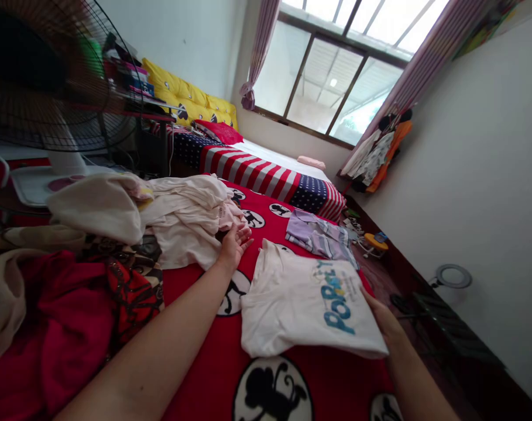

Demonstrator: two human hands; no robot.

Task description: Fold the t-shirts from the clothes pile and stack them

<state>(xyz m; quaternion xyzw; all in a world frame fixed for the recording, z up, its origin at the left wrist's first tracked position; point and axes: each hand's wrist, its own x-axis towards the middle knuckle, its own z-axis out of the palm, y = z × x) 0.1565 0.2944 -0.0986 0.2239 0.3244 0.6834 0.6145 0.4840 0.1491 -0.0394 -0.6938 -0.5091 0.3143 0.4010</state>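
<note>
A folded white T-shirt (287,301) with blue "POPEYE"-like lettering lies on the red bedspread (222,374) in front of me. At its right edge is my right hand (380,313), closed on the cloth; its fingers are partly hidden by the shirt. My left hand (236,245) is to the left of the shirt, palm up with fingers spread, holding nothing. Just beyond its fingertips sits a pale pink cloth (230,215), at the edge of a heap of cream clothes (182,207). A folded lilac and grey striped garment (318,234) rests farther back.
Crimson clothing (68,333) and a red-brown patterned cloth (131,298) are piled at the lower left. A caged fan (68,158) stands behind them. Beyond is another bed with a flag-patterned cover (257,172). At right are a yellow stool (375,241) and a ring light (454,276).
</note>
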